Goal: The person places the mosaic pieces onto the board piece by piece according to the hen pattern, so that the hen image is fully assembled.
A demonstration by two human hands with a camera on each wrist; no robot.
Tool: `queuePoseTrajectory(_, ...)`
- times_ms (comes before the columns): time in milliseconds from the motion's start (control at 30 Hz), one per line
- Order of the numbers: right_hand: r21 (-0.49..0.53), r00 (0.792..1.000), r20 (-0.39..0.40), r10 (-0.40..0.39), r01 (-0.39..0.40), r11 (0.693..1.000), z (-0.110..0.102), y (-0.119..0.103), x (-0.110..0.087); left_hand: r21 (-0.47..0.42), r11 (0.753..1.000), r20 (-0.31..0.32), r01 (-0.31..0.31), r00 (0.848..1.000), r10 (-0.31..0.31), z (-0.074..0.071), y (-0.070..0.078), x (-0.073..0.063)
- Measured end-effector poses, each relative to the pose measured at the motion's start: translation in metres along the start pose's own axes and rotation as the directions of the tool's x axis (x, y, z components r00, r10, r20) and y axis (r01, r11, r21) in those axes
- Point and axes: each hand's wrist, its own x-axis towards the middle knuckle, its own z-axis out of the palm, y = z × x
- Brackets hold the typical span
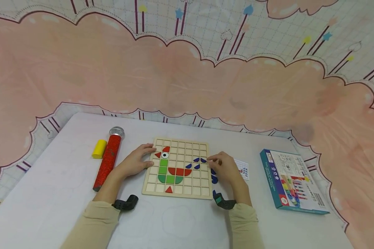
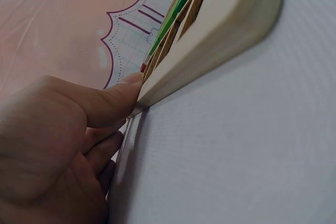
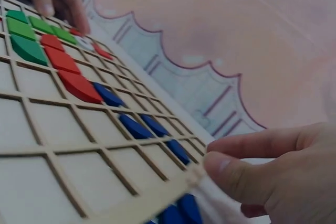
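Note:
A wooden grid board (image 1: pixel 177 196) lies on the table, with coloured pieces forming a bird-like figure. It has a white round piece with a black dot (image 1: pixel 165 155), green squares (image 1: pixel 163 169), red pieces (image 1: pixel 179 171) and several blue pieces (image 1: pixel 196 166) at the right. My left hand (image 1: pixel 134 162) rests against the board's left edge, thumb and fingers apart along it. Beside the right edge is my right hand (image 1: pixel 225 167), its thumb and index finger close together near the last blue piece (image 3: pixel 177 151). No piece shows between those fingertips.
More blue pieces (image 1: pixel 214 179) lie right of the board, partly under my right hand. Behind that hand is a printed card (image 1: pixel 243 168). A boxed set (image 1: pixel 299 183) lies farther right. Left of the board are a red microphone (image 1: pixel 109 155) and a yellow cylinder (image 1: pixel 99 149).

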Motion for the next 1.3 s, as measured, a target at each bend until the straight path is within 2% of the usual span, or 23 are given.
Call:
queuePoseTrajectory(200,-0.015,0.995,0.06,0.081,-0.08,0.997,-0.007,0.015,-0.001,-0.012,1.0,0.002,0.011,1.0,-0.011,-0.001,0.0,-0.001)
queuePoseTrajectory(433,-0.007,0.986,0.15,0.08,-0.08,0.997,-0.008,0.014,0.001,-0.005,1.0,0.0,0.014,1.0,-0.014,-0.004,0.0,-0.001)
queuePoseTrajectory(700,-0.009,0.986,0.136,0.092,-0.092,0.996,-0.01,0.013,0.003,0.005,1.0,-0.022,-0.007,1.0,0.007,-0.007,-0.002,-0.002)
queuePoseTrajectory(867,0.007,0.981,0.165,0.101,-0.104,0.995,-0.011,0.014,0.001,-0.014,1.0,-0.011,-0.002,1.0,0.001,-0.006,-0.002,-0.002)
queuePoseTrajectory(1000,0.013,0.981,0.18,0.079,-0.083,0.996,-0.01,0.014,0.001,-0.013,1.0,-0.014,0.006,1.0,-0.006,-0.006,-0.002,-0.002)
queuePoseTrajectory(1133,-0.009,0.983,0.17,0.063,-0.063,0.998,-0.009,0.014,0.0,-0.001,1.0,-0.019,-0.015,1.0,0.015,-0.004,-0.003,-0.002)
queuePoseTrajectory(1300,-0.018,0.984,0.16,0.077,-0.075,0.997,-0.01,0.018,-0.008,-0.012,1.0,-0.005,-0.02,1.0,0.02,0.002,-0.002,-0.002)
